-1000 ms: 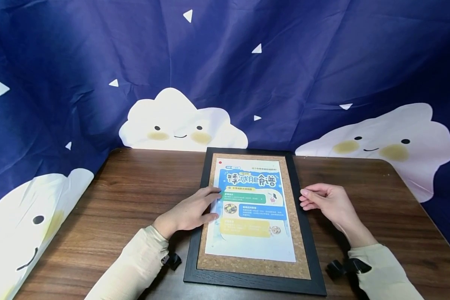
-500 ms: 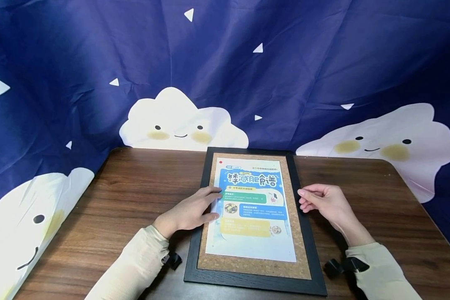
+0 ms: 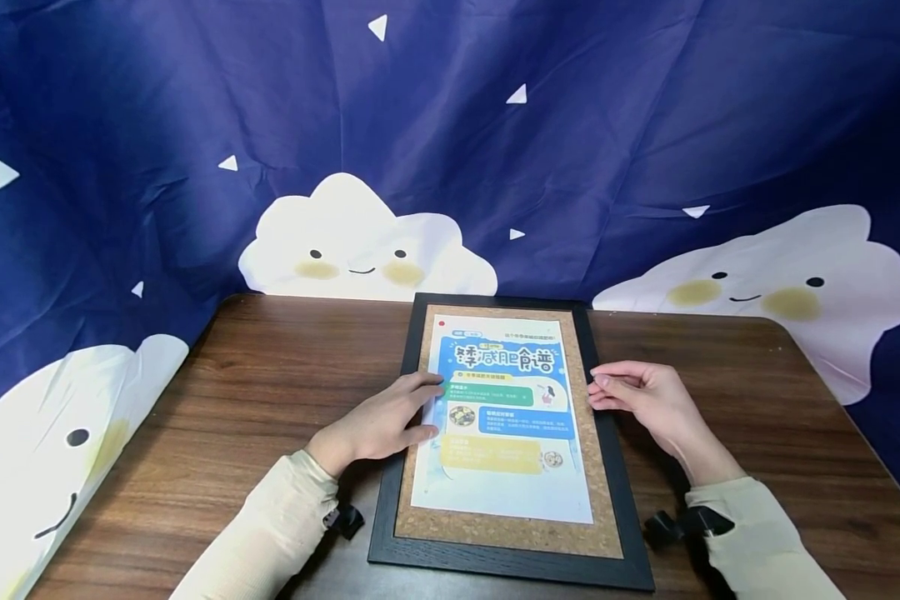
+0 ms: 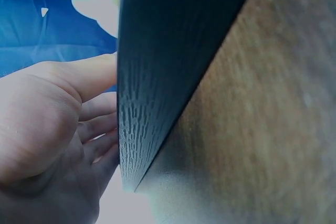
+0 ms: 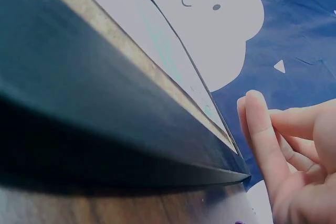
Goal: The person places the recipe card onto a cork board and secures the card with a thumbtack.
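A printed sheet with a blue heading point(image 3: 502, 496) lies on a black-framed cork board point(image 3: 510, 542). A red round pin point(image 3: 441, 323) sits at the sheet's upper left corner. My left hand point(image 3: 375, 421) rests across the board's left edge, its fingertips on the sheet's left side. In the left wrist view its fingers reach over the dark frame side point(image 4: 152, 77). My right hand point(image 3: 645, 400) hovers at the board's right edge, thumb and fingertips brought together. The right wrist view shows that thumb meeting the index finger point(image 5: 260, 124); anything between them is hidden.
The board lies on a brown wooden table point(image 3: 292, 358). Behind it hangs a dark blue curtain point(image 3: 435, 100) with white clouds and triangles. A tiny purple thing point(image 5: 239, 222) shows at the bottom edge of the right wrist view.
My right hand has moved slightly left, so its fingertips now reach over the board's right frame. The left hand, sheet and board have stayed in place.
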Action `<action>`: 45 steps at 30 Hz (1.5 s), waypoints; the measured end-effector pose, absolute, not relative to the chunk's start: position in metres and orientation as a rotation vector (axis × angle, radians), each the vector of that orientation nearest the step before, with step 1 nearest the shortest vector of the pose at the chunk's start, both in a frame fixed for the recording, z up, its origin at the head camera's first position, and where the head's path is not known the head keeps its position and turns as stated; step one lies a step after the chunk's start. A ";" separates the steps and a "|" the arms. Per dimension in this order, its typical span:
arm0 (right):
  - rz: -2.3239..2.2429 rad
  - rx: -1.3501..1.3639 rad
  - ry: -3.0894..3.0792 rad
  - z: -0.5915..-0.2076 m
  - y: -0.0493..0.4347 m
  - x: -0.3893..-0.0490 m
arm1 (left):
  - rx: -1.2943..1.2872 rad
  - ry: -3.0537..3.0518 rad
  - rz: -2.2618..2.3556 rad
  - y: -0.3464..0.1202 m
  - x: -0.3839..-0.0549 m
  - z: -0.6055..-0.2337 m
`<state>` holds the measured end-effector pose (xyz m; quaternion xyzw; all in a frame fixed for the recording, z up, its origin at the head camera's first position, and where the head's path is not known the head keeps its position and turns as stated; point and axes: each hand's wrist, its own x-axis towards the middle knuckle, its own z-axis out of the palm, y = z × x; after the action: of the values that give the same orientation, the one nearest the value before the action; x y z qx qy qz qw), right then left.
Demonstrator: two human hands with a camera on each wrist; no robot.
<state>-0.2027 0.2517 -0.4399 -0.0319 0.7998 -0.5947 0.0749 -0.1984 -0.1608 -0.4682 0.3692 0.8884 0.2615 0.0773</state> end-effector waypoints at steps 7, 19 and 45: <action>-1.795 -0.102 2.393 -0.437 0.246 -0.209 | 1.104 2.655 0.808 -0.162 -0.201 -0.472; -1.832 -0.046 2.381 -0.434 0.230 -0.221 | 1.094 2.668 0.762 -0.159 -0.195 -0.461; -1.996 0.013 2.217 -0.431 0.213 -0.261 | 1.102 2.707 0.761 -0.164 -0.209 -0.491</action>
<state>-0.2611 0.2131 -0.4305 0.0044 0.7408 -0.6670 0.0789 -0.2092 -0.1641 -0.4915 0.3641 0.8947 0.2515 0.0607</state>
